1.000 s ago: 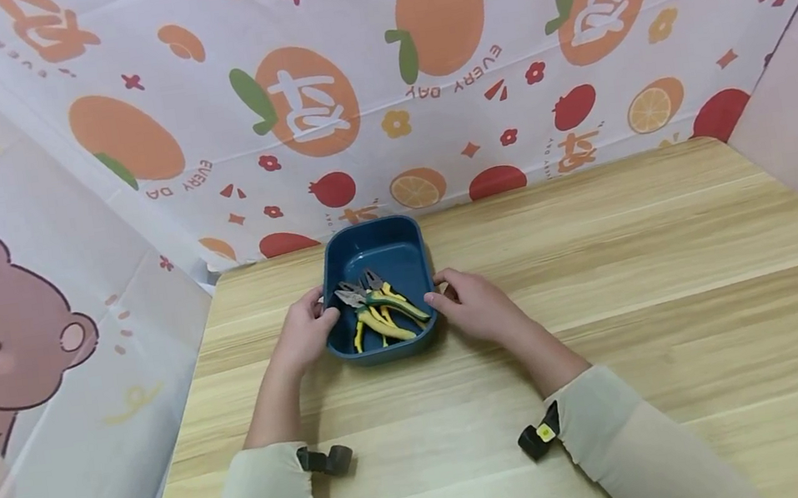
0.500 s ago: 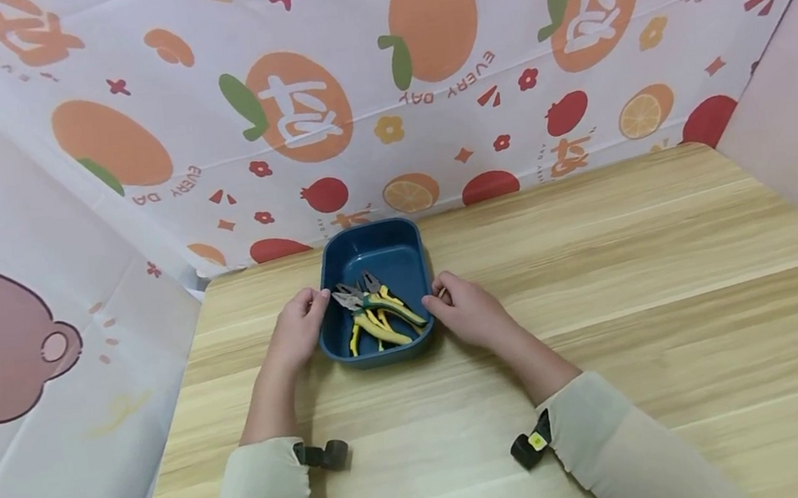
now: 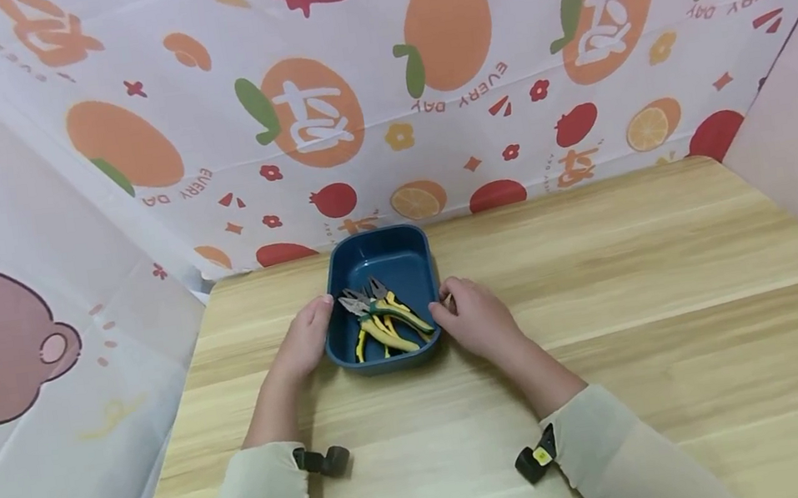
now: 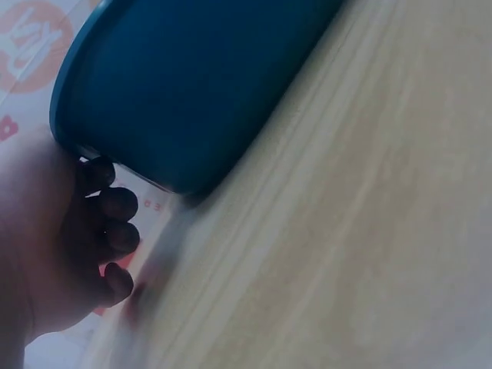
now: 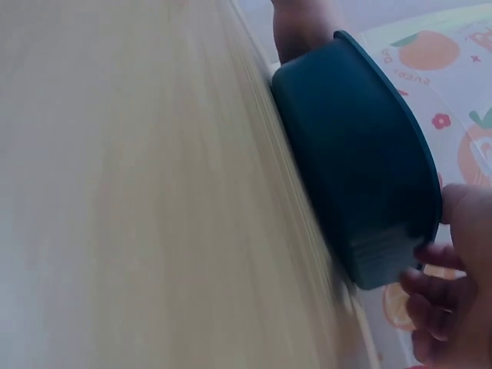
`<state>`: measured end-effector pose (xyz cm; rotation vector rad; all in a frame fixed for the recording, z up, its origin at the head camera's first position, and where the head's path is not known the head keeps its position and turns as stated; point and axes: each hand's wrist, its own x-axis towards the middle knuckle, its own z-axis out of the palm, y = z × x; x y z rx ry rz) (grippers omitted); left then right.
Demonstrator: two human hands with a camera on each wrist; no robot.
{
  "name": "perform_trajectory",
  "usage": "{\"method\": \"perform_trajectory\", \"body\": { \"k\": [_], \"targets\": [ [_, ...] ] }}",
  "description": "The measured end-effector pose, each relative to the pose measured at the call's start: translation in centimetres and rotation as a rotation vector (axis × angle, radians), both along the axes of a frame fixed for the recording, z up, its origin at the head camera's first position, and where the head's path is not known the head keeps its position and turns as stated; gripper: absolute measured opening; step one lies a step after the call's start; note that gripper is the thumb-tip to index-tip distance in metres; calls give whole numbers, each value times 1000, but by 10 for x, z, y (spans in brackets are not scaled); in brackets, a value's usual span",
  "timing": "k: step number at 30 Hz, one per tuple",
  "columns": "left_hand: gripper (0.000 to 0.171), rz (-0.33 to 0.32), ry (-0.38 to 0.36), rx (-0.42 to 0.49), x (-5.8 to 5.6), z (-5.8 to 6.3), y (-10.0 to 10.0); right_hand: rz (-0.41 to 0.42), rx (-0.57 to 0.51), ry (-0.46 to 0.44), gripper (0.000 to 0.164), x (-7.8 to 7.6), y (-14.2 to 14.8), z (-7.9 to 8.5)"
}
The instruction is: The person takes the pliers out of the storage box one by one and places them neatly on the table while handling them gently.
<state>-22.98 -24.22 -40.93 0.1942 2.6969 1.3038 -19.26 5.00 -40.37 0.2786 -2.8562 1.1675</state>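
Observation:
A dark blue plastic box [image 3: 402, 270] rests on the wooden table near its back edge. Several pliers [image 3: 387, 318] with yellow and green handles lie heaped in its near half, their grey jaws toward the back. My left hand [image 3: 302, 339] grips the box's left rim, thumb on top and fingers outside; in the left wrist view, the fingers [image 4: 119, 204] curl beside its outer wall. On the opposite side, my right hand [image 3: 480, 318] pinches the right rim. The right wrist view shows its thumb [image 5: 455, 201] at the rim and the other fingers bent near the wall.
The wooden table [image 3: 649, 308] stretches out to the right and front. A white cloth with fruit prints [image 3: 446, 28] hangs right behind the box. At the left hangs another cloth with a bear print [image 3: 2, 335]. Small black wrist cameras [image 3: 334, 461] sit at both cuffs.
My left thumb has shifted slightly back along the box's left rim. The right hand keeps its hold. The box and the pliers stay in place while the head view shifts a little.

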Motion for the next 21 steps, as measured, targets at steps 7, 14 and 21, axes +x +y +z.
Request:
{"method": "perform_trajectory", "body": {
  "k": [7, 14, 21],
  "targets": [
    [62, 4, 26, -64, 4, 1, -2, -107, 246, 223, 39, 3, -14, 6],
    [58, 14, 41, -114, 8, 6, 4, 7, 316, 453, 35, 6, -36, 13],
    [59, 37, 37, -131, 8, 8, 4, 198, 448, 192, 60, -5, -70, 22]
  ]
}}
